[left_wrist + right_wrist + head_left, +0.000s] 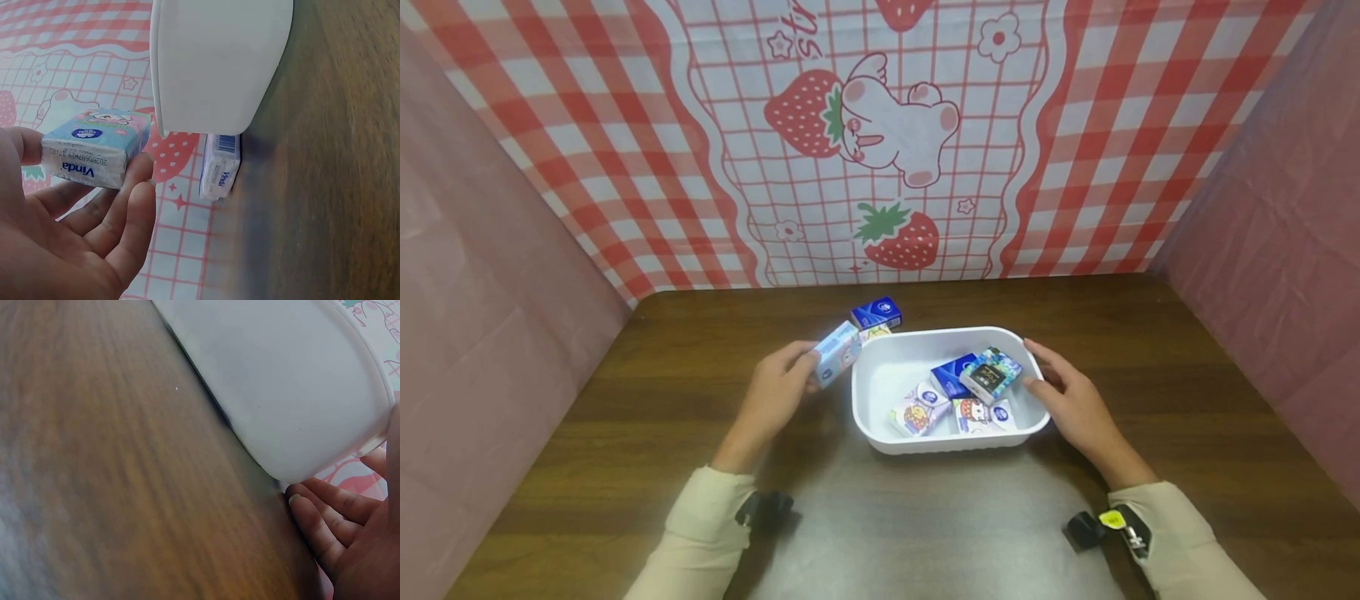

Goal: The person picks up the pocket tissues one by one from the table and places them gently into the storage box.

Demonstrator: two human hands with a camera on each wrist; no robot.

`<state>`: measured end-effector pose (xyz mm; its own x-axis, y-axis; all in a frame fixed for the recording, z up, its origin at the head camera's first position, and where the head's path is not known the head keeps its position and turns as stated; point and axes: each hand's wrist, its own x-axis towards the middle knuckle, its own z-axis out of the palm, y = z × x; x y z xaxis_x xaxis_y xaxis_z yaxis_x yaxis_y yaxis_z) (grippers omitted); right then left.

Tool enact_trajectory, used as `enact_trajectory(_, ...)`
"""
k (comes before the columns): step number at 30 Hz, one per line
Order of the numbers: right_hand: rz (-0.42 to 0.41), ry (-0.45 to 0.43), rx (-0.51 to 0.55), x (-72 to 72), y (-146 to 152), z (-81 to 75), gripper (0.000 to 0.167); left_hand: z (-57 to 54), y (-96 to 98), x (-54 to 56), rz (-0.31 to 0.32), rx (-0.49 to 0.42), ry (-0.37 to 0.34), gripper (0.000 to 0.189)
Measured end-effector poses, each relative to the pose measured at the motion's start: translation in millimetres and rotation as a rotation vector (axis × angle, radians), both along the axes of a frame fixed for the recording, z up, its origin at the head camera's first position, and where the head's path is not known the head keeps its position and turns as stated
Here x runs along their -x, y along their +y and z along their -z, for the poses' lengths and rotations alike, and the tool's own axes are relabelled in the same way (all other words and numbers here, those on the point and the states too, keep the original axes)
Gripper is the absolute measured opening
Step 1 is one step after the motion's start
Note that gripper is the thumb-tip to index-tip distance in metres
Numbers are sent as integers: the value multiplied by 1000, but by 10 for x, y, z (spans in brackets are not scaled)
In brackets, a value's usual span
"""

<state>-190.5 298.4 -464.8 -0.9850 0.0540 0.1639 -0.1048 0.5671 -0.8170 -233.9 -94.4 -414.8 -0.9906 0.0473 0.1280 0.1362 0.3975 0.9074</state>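
Note:
My left hand (775,387) pinches a light blue tissue pack (837,354) between thumb and fingers, just off the left end of a white plastic basin (951,444). "Vinda" is printed on the pack's end in the left wrist view. At the basin's right end, my right hand (1078,408) grips the rim, with the thumb over it and the fingers along the outer wall. Inside lie a dark blue pack (950,379), a floral pack with a black label (996,375), a white-purple pack (919,414) and a pack with a red-capped cartoon (981,417).
Behind the basin's back left corner, a dark blue pack (876,313) lies by a yellowish patterned pack (875,333), partly hidden by the rim. A brown wooden table (655,400) carries everything. A strawberry-print cloth (895,150) hangs at the back, with pink cloths at both sides.

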Motion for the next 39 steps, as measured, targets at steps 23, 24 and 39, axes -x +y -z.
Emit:
enact_trajectory(23,-3,-12,9,-4,-26,-19,56,-67,42,6,100,-196,-40,32)
enact_trajectory(24,-3,-12,8,-2,-24,-18,56,-71,42,3,106,-205,-45,32)
enact_trajectory(39,7,-15,-5,7,-10,-7,56,-124,145,6,192,-249,-74,34)
